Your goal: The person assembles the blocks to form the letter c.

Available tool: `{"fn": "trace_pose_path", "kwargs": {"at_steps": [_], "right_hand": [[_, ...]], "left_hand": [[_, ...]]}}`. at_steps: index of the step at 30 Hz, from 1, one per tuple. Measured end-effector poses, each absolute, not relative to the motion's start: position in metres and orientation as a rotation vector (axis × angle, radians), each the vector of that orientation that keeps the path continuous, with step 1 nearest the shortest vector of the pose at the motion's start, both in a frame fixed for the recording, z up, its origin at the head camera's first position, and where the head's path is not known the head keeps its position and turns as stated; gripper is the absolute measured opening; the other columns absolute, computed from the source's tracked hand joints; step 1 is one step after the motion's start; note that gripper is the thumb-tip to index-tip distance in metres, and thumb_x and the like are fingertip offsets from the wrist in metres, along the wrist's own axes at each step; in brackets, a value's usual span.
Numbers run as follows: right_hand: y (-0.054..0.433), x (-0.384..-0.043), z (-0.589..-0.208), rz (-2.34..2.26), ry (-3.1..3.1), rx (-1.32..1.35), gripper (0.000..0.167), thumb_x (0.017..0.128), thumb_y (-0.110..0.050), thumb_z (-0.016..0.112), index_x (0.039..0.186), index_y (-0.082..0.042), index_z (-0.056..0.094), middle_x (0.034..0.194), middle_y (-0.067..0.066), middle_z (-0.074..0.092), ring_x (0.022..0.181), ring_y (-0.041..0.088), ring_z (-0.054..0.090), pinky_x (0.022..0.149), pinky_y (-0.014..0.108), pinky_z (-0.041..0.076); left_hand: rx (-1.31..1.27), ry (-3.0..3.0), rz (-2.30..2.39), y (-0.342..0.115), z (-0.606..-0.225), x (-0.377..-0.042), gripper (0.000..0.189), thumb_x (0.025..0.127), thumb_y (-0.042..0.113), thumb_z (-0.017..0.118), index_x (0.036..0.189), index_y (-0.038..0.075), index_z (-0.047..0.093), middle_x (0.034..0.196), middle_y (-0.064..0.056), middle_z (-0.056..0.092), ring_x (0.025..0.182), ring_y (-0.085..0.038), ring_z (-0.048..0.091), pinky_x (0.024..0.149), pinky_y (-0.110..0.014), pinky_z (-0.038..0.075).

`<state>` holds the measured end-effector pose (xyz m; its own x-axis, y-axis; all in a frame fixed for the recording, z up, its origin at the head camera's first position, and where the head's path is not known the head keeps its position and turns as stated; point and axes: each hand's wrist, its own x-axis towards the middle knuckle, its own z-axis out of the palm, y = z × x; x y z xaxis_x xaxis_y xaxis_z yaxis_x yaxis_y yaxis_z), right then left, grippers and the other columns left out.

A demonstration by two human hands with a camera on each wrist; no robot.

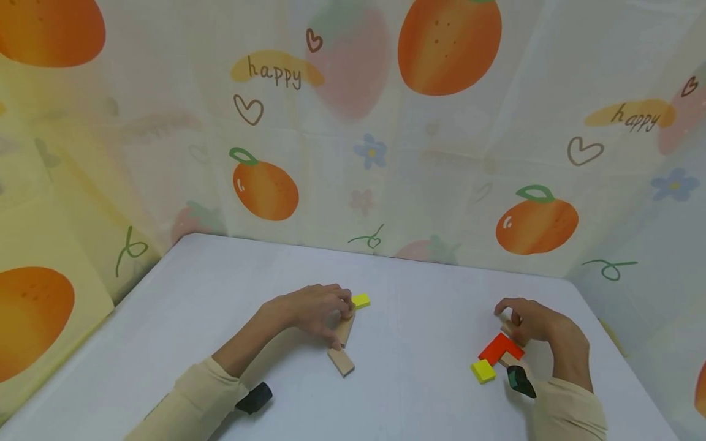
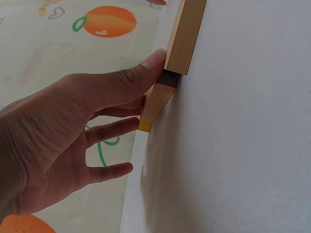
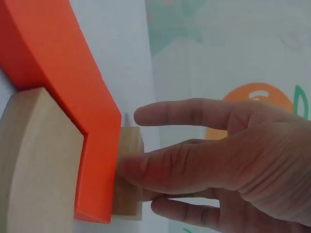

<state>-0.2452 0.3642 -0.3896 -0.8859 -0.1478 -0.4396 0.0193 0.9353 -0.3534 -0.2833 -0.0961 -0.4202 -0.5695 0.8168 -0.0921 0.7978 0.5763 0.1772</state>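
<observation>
My left hand [image 1: 317, 311] holds a flat wooden block [image 1: 346, 329] between thumb and fingers, left of the table's middle. At its far end lies a yellow block [image 1: 361, 301]. Another wooden block [image 1: 341, 362] meets its near end, right by the thumb; the left wrist view shows these pieces in a row. Over on the right, my right hand [image 1: 535, 321] pinches a small wooden block [image 3: 127, 199] against the far side of a red L-shaped block [image 1: 499, 348]. A further wooden block [image 3: 43, 160] sits in the red block's inner corner. Beside the red block is a yellow block [image 1: 483, 371].
The white tabletop [image 1: 413, 343] spreads between the two groups of blocks. A fruit-printed curtain [image 1: 441, 153] hangs behind the table and along its sides. Dark wrist-worn devices [image 1: 255, 398] sit under both forearms.
</observation>
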Motion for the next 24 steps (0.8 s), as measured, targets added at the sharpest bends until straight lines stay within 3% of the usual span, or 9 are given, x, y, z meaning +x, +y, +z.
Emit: {"fn": "trace_pose_path", "kwargs": {"at_steps": [8, 16, 24], "right_hand": [[0.3618, -0.2477, -0.3903, -0.438, 2.671, -0.13, 0.037, 0.098, -0.008, 0.066, 0.133, -0.005, 0.058, 0.103, 0.01, 0.065, 0.088, 0.021, 0.059, 0.08, 0.047, 0.059], [0.365, -0.246, -0.389, -0.432, 2.67, -0.072, 0.045, 0.092, -0.003, 0.07, 0.135, -0.005, 0.056, 0.103, 0.013, 0.063, 0.094, 0.026, 0.057, 0.08, 0.049, 0.057], [0.3664, -0.2482, -0.3917, -0.419, 2.664, -0.063, 0.038, 0.089, -0.002, 0.074, 0.124, -0.006, 0.061, 0.098, 0.011, 0.061, 0.093, 0.024, 0.056, 0.079, 0.044, 0.058]], "left_hand": [[1.364, 2.644, 0.17, -0.0954, -0.4183, -0.282, 0.046, 0.079, 0.054, 0.088, 0.108, 0.021, 0.076, 0.115, 0.007, 0.063, 0.114, -0.013, 0.057, 0.095, -0.034, 0.055], [1.355, 2.645, 0.17, -0.0951, -0.4184, -0.2816, 0.046, 0.079, 0.054, 0.088, 0.109, 0.021, 0.077, 0.116, 0.006, 0.064, 0.115, -0.014, 0.058, 0.096, -0.035, 0.056], [1.35, 2.644, 0.194, -0.095, -0.4185, -0.2812, 0.046, 0.079, 0.052, 0.089, 0.11, 0.02, 0.077, 0.118, 0.005, 0.065, 0.117, -0.015, 0.059, 0.098, -0.035, 0.056]]}}
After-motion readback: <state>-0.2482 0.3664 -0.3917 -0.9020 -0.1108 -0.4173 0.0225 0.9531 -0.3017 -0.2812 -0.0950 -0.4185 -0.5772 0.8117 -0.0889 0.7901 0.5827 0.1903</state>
